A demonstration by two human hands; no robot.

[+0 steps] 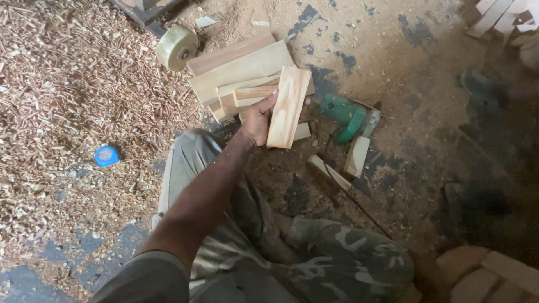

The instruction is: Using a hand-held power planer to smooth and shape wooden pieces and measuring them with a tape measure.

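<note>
Sorting looked barely begun: your left hand (259,119) gripped one pale board (288,106), held just above the stack of boards (241,70) on the floor (404,73) (green power tool (346,115) beside it). Your right hand was out of view.

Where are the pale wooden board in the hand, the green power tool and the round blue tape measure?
pale wooden board (288,106), head view, middle of its face.
green power tool (343,114), head view, on its green body.
round blue tape measure (106,156), head view, centre of its case.
</note>
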